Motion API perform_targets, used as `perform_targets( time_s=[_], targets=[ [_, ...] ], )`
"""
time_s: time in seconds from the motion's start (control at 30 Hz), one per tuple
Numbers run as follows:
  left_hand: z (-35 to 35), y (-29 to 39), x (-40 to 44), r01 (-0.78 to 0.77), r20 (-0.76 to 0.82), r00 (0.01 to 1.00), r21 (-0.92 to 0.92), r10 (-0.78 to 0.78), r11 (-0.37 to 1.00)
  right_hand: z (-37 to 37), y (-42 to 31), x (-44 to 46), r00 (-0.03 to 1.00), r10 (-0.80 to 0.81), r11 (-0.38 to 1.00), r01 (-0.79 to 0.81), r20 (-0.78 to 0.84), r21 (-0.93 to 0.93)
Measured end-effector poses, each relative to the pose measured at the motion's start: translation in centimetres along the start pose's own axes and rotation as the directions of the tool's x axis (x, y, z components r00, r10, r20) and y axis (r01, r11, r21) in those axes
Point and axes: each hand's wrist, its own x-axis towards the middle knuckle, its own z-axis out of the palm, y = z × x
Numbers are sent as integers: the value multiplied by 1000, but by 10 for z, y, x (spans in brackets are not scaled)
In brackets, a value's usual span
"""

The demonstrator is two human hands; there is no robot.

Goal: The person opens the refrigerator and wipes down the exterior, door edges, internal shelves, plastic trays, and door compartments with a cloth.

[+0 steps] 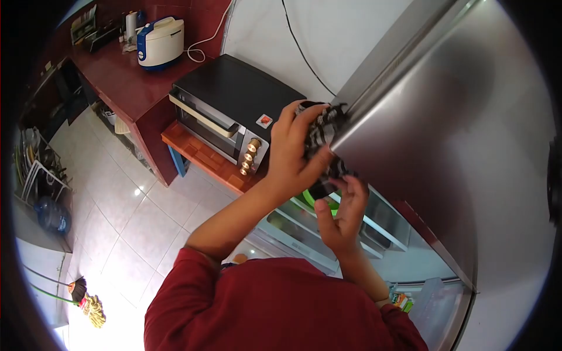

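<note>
A black cloth with a white pattern (321, 133) is bunched up beside the front edge of the steel refrigerator door (404, 99). My left hand (291, 146) wraps around its upper part, fingers over the top and thumb across the front. Below it, my right hand (345, 219) has curled fingers at the cloth's lower end, with the thumb pointing up just under it. Part of the cloth is hidden behind my fingers and slightly blurred. Under my hands are the refrigerator's shelves (298, 225) and a green item (310, 199).
A black toaster oven (234, 88) stands on a low wooden bench (202, 153) to the left. Behind it, a rice cooker (164, 44) sits on a red counter (111, 76). At far left are a dish rack (38, 175), a water jug (52, 216) and a mop (92, 310).
</note>
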Motion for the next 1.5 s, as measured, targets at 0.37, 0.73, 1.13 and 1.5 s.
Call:
perform_targets(
  time_s=[0.37,0.73,1.13,1.5],
  targets=[
    [-7,-60,-94,273,299,923,-60,-244,960,9,52,-60,785,588,807,-586,197,-76],
    [-2,-91,-142,141,223,966,-30,-131,990,-55,-56,-14,827,436,676,-42,-354,735],
    [24,-26,-38,20,123,992,-33,-16,999,-41,-79,8,628,526,758,-41,-573,651],
    [42,-42,-37,41,130,991,-304,-1,952,-22,-101,-17,570,455,815,44,-684,578]
  ],
)
